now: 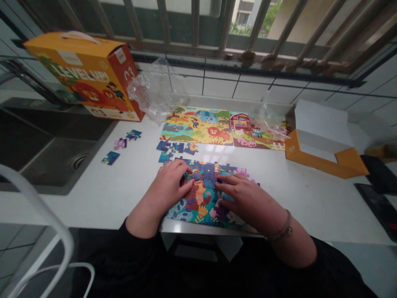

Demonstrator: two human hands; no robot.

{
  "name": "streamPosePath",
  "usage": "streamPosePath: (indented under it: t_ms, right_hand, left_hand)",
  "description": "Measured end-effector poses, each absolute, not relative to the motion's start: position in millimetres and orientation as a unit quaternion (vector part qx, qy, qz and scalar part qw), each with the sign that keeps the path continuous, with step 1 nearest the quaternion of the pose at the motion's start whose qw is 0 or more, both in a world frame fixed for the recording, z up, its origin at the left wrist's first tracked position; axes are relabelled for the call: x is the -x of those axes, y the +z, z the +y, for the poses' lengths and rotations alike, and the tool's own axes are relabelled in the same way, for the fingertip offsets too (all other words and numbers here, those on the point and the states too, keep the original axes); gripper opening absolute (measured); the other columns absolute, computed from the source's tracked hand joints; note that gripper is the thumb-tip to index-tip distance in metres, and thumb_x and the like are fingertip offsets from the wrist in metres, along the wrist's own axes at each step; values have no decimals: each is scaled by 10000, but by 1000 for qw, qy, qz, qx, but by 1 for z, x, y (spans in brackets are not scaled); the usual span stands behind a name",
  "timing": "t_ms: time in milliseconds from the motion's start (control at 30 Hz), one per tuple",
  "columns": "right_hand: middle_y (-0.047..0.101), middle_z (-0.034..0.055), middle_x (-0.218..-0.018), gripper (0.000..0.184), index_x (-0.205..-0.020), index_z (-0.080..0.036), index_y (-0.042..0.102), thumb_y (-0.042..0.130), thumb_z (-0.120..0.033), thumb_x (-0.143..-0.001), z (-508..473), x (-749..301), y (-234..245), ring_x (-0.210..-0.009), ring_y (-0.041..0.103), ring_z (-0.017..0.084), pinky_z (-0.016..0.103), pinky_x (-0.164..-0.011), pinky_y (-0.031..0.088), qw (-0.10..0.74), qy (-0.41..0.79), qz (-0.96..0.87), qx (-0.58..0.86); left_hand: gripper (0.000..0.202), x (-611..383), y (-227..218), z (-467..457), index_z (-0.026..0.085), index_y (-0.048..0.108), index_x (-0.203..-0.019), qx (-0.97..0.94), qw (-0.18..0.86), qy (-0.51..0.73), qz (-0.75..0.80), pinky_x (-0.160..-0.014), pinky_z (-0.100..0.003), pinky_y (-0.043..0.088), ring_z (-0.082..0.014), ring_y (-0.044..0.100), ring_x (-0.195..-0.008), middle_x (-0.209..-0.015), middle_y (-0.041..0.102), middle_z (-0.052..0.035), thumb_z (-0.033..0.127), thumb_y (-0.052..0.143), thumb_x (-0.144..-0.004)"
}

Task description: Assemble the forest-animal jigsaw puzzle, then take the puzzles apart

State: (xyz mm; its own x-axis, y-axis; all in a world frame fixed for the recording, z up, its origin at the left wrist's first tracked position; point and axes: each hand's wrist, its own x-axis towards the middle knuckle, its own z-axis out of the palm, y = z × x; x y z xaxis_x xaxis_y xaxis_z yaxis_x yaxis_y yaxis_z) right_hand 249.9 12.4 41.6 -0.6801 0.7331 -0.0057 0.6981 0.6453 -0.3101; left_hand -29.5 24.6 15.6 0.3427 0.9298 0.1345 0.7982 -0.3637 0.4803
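A jigsaw puzzle (202,203) with animals on a blue-green ground lies in front of me, mostly joined, its upper edge uneven. My left hand (170,184) rests on its left side, thumb and forefinger apart. On the right part, my right hand (240,192) lies with fingers stretched over the pieces, touching near the middle. Beyond my left hand are several loose dark blue puzzle pieces (177,147). Further left, loose pieces (120,143) lie near the sink, one of them pink. What is under my palms is hidden.
Behind stand a finished safari picture (198,126) and a farm picture (248,140), both flat. A yellow puzzle box (93,78) and clear plastic wrap (158,93) are back left. An open orange box (322,153) sits right. A dark sink (49,165) borders the counter left.
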Motion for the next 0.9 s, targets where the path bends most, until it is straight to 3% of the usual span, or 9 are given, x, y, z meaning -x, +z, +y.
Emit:
streamPosePath:
  t_ms: [367,533,600,700,767,833,900]
  right_hand:
    - [792,98,-1246,308,-1094,-228,865,858,-83,-822,55,-249,51,-1115,768,287,436,-1026,637,14,210,-915,344]
    - [804,86,-1186,237,-1101,-232,859,784,-104,-915,69,-249,66,-1090,761,250,404,-1040,619,-10,231,-916,328]
    - [793,127,-1255,322,-1246,-222,832,797,-165,-931,56,-250,71,-1177,744,308,478,-1090,609,-8,192,-907,375]
    - [666,245,-1514,721,-1564,-154,647,864,-360,-908,18,-251,62,-1393,640,447,636,-1170,555,12,129,-872,472]
    - [570,283,-1621,918,-1628,-161,587,928,-449,-827,-9,-252,46,-1487,549,532,715,-1195,509,-3,128,-860,494]
    - [489,260,-1704,950,-1626,-203,600,956,-445,-779,-28,-256,28,-1573,434,564,733,-1226,473,-12,133,-853,504]
    - [405,184,-1779,931,-1644,-277,585,942,-406,-794,-36,-261,15,-1633,349,536,721,-1270,432,-9,135,-847,514]
  left_hand:
    - [175,33,22,24,220,668,-1022,-805,189,180,533,-900,-426,499,-291,655,-1039,-1088,710,-66,292,798,-930]
    - [214,33,25,21,203,692,-1058,-808,187,144,540,-918,-445,507,-308,658,-1061,-1130,708,-88,352,806,-954]
    - [229,33,24,20,200,696,-1093,-809,186,144,538,-948,-453,518,-316,656,-1106,-1165,701,-98,354,804,-963]
    - [251,34,22,17,216,699,-1155,-808,185,154,537,-1037,-473,517,-324,642,-1218,-1286,688,-104,339,807,-964]
    - [273,34,20,16,222,694,-1181,-806,182,157,540,-1084,-487,506,-329,627,-1277,-1366,675,-109,329,811,-959]
    - [286,33,20,14,217,685,-1197,-803,179,154,547,-1099,-499,502,-335,621,-1301,-1399,669,-119,317,810,-960]
    - [278,31,22,12,212,681,-1201,-802,183,146,550,-1091,-506,506,-336,627,-1286,-1372,681,-121,306,800,-968]
